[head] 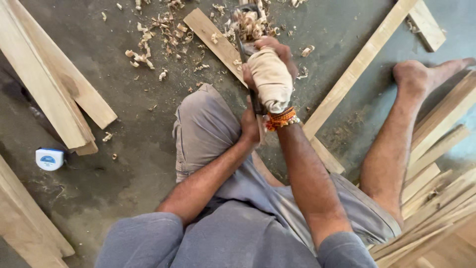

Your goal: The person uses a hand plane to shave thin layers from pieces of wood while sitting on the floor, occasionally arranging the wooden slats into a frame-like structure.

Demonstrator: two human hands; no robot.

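Sitting on the concrete floor, the person is working a narrow wooden plank running out ahead of the knee. The right hand, cloth-wrapped, is gripping closed around a dark-bladed tool on the plank; the left hand is clasping its lower end. Wood shavings are lying around. A tape measure is sitting well apart, left.

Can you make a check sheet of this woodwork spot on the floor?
Surface: grey concrete floor, dusty.
Job's things: long pale wooden strip under a dark metal hand tool.
Clutter: curly wood shavings; small white-and-blue tape measure.
Hands: right hand, cloth-wrapped, on the tool; left hand holds the tool lower down.
Cables: nothing seen.
Surroundings: pale planks left, stacked slats right, bare foot.
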